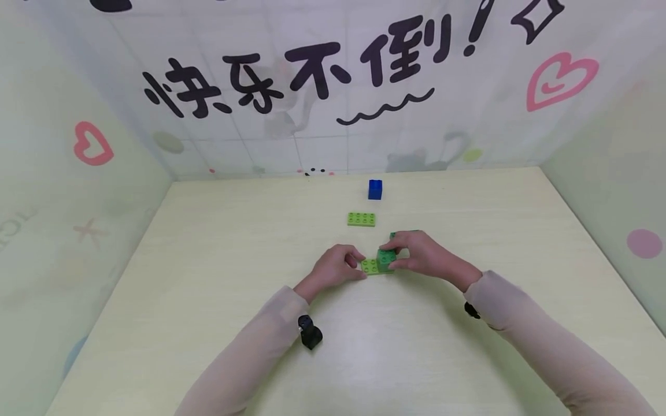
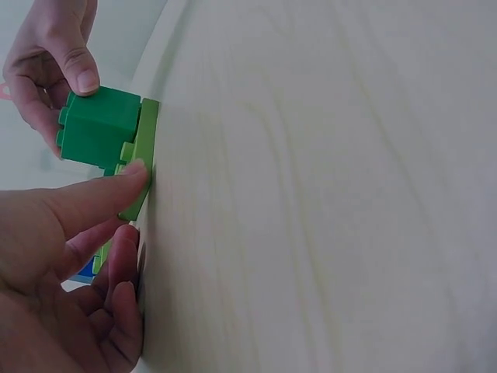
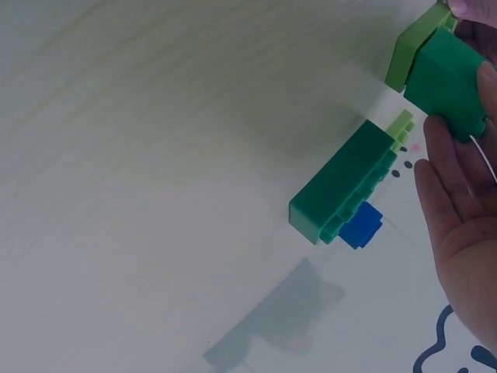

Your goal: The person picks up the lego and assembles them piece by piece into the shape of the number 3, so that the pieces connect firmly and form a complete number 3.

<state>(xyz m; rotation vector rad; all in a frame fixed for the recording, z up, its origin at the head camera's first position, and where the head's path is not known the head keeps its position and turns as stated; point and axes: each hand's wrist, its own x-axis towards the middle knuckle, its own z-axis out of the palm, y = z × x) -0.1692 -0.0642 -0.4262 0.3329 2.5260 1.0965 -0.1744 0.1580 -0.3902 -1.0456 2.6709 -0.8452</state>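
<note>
The worktop (image 1: 224, 231) met a printed back wall (image 1: 270, 156) along its far edge, with a pale left wall (image 1: 67, 202) and right wall (image 1: 614, 196) shutting in its sides. Both hands worked around the middle, well apart from every wall, and the worktop ran out wide to either side of them.

The left hand (image 1: 337, 267) had its grip nearly closed, thumb and finger pinching the left end of a light green plate (image 1: 370, 266). The right hand (image 1: 425, 254) kept its grip only as far apart as the green brick (image 1: 387, 258) it held between thumb and fingers. That brick stood over the plate's right part, slightly tilted, with a narrow gap along one side; how firmly it was seated could not be told.

A long green brick (image 3: 342, 183) lay just behind the right hand, mostly hidden by it in the head view, and stood closest in the way. Farther back came a second light green plate (image 1: 361, 219), then a blue brick (image 1: 375, 189) near the far edge. A black device (image 1: 310, 334) jutted from the left cuff, low over the worktop.
</note>
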